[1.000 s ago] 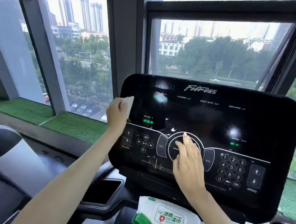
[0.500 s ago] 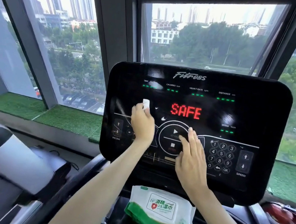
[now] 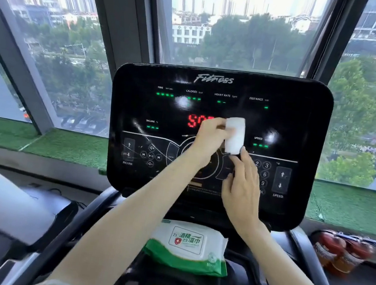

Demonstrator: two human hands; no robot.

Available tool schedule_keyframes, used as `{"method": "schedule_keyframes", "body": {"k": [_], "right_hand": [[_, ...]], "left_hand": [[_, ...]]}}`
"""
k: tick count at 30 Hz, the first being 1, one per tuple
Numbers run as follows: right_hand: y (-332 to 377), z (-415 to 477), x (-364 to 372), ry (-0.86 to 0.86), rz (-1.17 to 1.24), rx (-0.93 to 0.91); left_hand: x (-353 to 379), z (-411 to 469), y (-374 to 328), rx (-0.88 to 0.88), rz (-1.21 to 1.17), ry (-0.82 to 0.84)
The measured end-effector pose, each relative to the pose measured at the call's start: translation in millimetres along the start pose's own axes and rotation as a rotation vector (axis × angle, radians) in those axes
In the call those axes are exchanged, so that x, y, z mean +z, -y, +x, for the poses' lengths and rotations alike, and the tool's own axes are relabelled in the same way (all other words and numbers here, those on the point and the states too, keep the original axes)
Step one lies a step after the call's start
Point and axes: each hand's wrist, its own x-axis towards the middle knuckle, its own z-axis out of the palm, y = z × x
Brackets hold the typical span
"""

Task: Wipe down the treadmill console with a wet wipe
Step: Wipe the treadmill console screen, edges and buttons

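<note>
The black glossy treadmill console stands upright in front of me, lit with green indicators and red letters partly hidden by my hand. My left hand presses a folded white wet wipe against the middle of the screen, over the red display. My right hand lies flat on the panel just below the wipe, fingers together, covering part of the round button ring and the number keypad. Wet streaks show on the lower left of the console near the incline buttons.
A green and white wet wipe pack lies on the ledge under the console. Red fire extinguishers sit on the floor at right. Large windows and green turf strips are behind. A neighbouring machine is at left.
My left hand has swept the wipe from the console's left edge rightward to the centre of the screen. My right hand shifted slightly right along the panel. The red display lit up.
</note>
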Motion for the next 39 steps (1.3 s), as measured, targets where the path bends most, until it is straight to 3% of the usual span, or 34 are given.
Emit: {"method": "schedule_keyframes", "body": {"k": [2,5,9,11,15,18,20,22,26,29,30,32,34,35,37,39], "right_hand": [[3.6,8.4,-8.6,-0.083,0.111,0.076],[16.1,30.1,-25.4,-0.099,0.446,0.348],[33.3,58.8,-36.7,0.234,1.097,0.717],[37.4,62.4,-36.8,0.314,1.164,0.727],[42.1,62.6,-33.5,0.277,0.993,0.752],[44.4,63.0,-30.3,0.218,0.917,0.764],[48.3,62.1,-28.2,0.203,0.926,0.737],[53.3,61.1,-26.7,0.207,0.978,0.724],[55.4,57.6,-22.1,0.239,1.015,0.669],[57.6,53.1,-16.6,0.226,0.996,0.59],[56.9,50.5,-13.4,0.197,0.904,0.534],[52.5,43.0,-6.2,0.121,0.58,0.375],[42.5,31.4,1.0,0.037,0.255,0.195],[35.5,25.5,5.2,0.013,0.131,0.114],[23.5,15.0,11.0,0.01,-0.053,0.014],[15.4,8.4,12.9,0.037,-0.165,0.0]], "left_hand": [[-18.0,-4.1,-7.7,-0.076,-0.215,0.13],[-49.6,-9.0,-7.1,-0.184,-0.32,0.245],[-66.6,-18.2,-1.3,-0.274,-0.424,0.403],[-65.5,-20.7,4.0,-0.231,-0.287,0.361],[-65.6,-27.6,6.4,-0.126,-0.064,0.174],[-67.3,-37.0,7.7,0.125,0.227,-0.009],[-64.8,-46.6,9.1,0.25,0.33,0.037],[-59.4,-55.0,14.1,0.246,0.357,0.159],[-63.4,-56.5,24.8,0.192,0.251,0.039],[-76.3,-52.0,26.9,0.056,0.124,0.037],[-82.0,-47.6,28.0,0.0,0.065,-0.037],[-97.2,-31.3,31.3,-0.069,-0.009,-0.366],[-113.0,-16.5,31.3,-0.003,0.098,-0.695],[-118.1,-10.1,33.7,0.074,0.242,-0.768],[-115.8,-1.0,45.0,0.212,0.556,-0.737],[-95.3,-1.8,60.6,0.329,0.767,-0.583]]}}
